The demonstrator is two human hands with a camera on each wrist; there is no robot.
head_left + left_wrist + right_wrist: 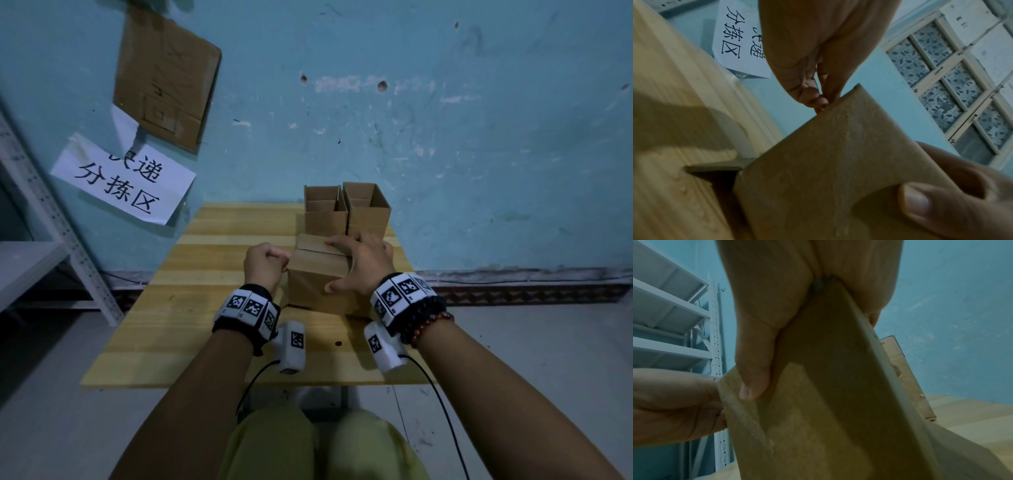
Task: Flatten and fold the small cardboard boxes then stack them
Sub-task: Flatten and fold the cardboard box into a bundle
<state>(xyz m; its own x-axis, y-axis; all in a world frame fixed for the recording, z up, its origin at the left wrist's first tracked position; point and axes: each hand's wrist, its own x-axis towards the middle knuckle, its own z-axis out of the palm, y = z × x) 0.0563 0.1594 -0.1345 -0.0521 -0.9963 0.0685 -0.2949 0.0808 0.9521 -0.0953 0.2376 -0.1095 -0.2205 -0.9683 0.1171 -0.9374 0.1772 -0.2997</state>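
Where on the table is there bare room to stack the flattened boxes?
Bare wood left of the left hand, out to the table edge, and the near strip before the wrists. Crowded back right: two open boxes behind the held box under the right hand.

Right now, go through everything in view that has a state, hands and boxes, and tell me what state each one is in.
Brown cardboard box nearest the person: standing on the wooden table, top flaps down, held by both hands.
Left hand: fingers curled, pinching the box's left edge.
Right hand: fingers on top, thumb on the front face.
Two brown cardboard boxes at the back: upright, side by side, tops open, untouched.
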